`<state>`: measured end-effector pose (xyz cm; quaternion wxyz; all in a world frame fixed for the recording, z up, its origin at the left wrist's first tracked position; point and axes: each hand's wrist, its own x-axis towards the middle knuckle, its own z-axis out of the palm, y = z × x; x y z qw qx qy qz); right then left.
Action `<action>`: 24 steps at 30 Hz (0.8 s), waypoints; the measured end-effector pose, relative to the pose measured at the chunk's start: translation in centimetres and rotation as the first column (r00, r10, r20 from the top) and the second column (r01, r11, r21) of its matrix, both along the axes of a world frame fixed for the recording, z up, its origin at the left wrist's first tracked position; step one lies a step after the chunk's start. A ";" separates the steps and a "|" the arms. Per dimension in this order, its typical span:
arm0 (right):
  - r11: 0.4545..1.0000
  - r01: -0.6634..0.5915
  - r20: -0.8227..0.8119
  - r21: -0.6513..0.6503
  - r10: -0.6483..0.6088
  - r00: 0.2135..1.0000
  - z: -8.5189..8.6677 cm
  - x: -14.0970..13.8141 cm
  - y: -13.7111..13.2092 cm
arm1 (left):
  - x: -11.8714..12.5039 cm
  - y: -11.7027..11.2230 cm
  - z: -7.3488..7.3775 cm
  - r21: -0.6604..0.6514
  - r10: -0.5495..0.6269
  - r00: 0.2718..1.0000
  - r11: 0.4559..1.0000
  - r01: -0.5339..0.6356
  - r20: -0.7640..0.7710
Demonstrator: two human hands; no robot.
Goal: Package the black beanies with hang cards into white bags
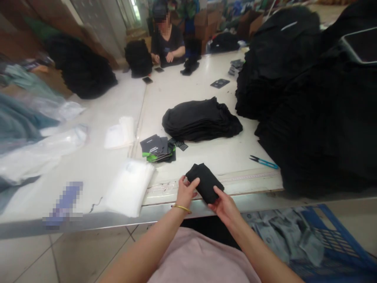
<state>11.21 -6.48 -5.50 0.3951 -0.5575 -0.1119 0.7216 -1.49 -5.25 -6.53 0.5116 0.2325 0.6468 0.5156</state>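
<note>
White tabletop (235,157), metal edge (253,201) nearest me, open room toward slim blue-handled snips (264,162), folded rectangular black fabric (205,181) gripped between my left hand (187,192) and right hand (224,203).

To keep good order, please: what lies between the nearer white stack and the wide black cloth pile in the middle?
In the head view, dark cards with green parts lie there, small dark tags at their right.
</note>
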 end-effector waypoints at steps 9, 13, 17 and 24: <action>0.987 -0.125 -0.031 0.100 0.128 0.991 0.3 1.7 0.0 | -1.9 -1.8 2.7 0.074 -0.096 0.904 0.995 0.072 0.417; 0.951 -0.267 -0.295 0.156 0.303 0.906 0.7 0.6 0.3 | -2.1 -2.6 3.6 0.096 -0.239 0.883 0.971 0.219 0.404; 0.951 -0.265 -0.220 0.160 0.296 0.929 0.8 -2.1 -0.2 | -4.3 -1.5 3.1 0.112 -0.277 0.960 0.953 0.280 -0.044; 0.977 -0.190 -0.122 0.094 0.200 0.972 -0.4 -1.4 1.8 | -17.5 8.8 5.0 0.122 0.171 0.595 0.985 -0.122 -0.785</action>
